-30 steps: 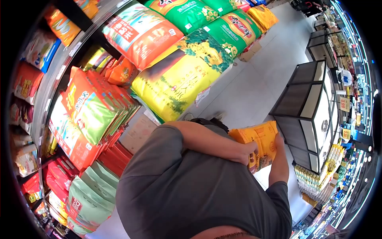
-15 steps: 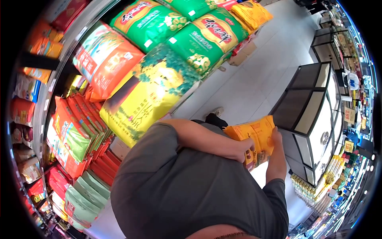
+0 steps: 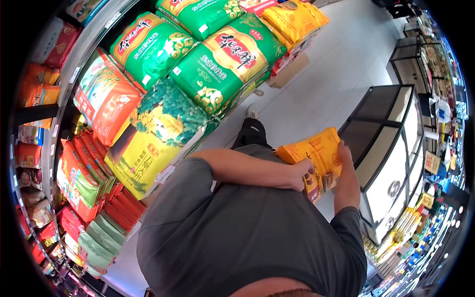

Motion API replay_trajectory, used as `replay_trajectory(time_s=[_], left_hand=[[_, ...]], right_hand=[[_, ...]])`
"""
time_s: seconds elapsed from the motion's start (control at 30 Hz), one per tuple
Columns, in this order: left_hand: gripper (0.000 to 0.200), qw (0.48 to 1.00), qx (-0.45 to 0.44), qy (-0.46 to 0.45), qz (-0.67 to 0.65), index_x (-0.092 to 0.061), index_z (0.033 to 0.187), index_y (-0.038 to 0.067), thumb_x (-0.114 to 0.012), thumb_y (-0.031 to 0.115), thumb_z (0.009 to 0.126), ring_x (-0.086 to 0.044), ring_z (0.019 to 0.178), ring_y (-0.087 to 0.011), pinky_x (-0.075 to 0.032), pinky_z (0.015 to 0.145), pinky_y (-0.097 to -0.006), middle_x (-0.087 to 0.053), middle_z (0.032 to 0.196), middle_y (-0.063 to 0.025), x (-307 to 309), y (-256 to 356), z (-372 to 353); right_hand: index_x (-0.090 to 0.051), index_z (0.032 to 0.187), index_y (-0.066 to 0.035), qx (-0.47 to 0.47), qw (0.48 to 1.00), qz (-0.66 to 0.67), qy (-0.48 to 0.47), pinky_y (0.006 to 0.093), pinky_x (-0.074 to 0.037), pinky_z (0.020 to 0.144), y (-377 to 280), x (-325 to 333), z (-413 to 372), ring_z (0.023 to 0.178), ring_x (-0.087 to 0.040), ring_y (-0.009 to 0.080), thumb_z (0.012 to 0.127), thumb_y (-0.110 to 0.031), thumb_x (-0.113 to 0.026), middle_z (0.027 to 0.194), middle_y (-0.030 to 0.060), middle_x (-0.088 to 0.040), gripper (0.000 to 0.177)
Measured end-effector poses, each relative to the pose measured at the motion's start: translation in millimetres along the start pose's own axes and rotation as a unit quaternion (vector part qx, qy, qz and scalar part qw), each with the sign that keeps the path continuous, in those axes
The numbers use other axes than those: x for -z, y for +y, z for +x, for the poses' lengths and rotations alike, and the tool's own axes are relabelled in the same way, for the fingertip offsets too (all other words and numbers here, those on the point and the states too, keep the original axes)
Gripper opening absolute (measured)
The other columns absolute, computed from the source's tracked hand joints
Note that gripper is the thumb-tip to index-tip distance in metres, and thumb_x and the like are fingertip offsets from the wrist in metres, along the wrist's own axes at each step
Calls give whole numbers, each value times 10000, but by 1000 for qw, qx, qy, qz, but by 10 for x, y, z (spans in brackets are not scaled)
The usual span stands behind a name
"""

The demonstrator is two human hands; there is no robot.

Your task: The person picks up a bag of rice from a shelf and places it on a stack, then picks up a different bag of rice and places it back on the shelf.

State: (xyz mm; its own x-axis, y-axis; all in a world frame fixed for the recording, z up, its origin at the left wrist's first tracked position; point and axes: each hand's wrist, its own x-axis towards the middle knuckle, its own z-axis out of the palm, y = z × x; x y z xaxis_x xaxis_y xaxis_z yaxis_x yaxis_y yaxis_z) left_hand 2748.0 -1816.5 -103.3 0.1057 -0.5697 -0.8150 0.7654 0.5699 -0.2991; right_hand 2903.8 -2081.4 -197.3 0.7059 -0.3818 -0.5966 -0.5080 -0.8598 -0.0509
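Observation:
In front of my chest, toward the right, is an orange package [image 3: 316, 148], with a patterned lower part near my forearms. My left hand [image 3: 303, 174] has its fingers closed on the package's near left side. At the upper right edge, my right hand [image 3: 345, 154] is wrapped round the same package. Whether this is one bag or several held together cannot be told. The package hangs above the floor, tilted, and touches nothing but my hands.
To the left, green bags [image 3: 225, 57], a yellow bag [image 3: 148, 143] and an orange-red bag [image 3: 106, 99] lie on a display. Orange packs [image 3: 294, 22] sit at its far end. A black-framed display case [image 3: 381, 148] stands at right. My foot [image 3: 252, 111] is on the grey floor [image 3: 326, 74].
The display bags have shifted left and down in view, and more of my leg and foot shows. Both hands still hold the package in nearly the same position.

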Motion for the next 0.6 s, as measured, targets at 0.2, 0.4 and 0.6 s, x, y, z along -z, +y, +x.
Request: replay_trajectory(time_s=[0.2,0.4,0.6], left_hand=[[198,999,-26,-30,4,-428,829,66,-563,-33,724,-425,680,-191,-504,631,-328,-368,797,-57,-845,1054,458],[215,997,-61,-3,45,-439,872,46,-551,-41,710,-448,679,-205,-498,601,-330,-382,818,-79,-1779,2097,473],[222,997,-70,-33,-10,-436,892,37,-541,-45,714,-464,686,-219,-528,660,-353,-382,840,-83,-2338,2911,332]], right_hand=[[-564,1142,110,8,1000,18,1,446,-444,907,-755,732,1007,1072,-575,396,944,-548,-235,1127,283,-599,762],[-473,1191,67,145,979,-128,61,496,-469,839,-1396,1422,2174,990,-596,393,984,-401,-225,1094,260,-610,568],[-468,1194,67,142,975,-163,58,487,-452,871,-2401,2097,2737,990,-591,405,981,-407,-212,1088,262,-611,579]])
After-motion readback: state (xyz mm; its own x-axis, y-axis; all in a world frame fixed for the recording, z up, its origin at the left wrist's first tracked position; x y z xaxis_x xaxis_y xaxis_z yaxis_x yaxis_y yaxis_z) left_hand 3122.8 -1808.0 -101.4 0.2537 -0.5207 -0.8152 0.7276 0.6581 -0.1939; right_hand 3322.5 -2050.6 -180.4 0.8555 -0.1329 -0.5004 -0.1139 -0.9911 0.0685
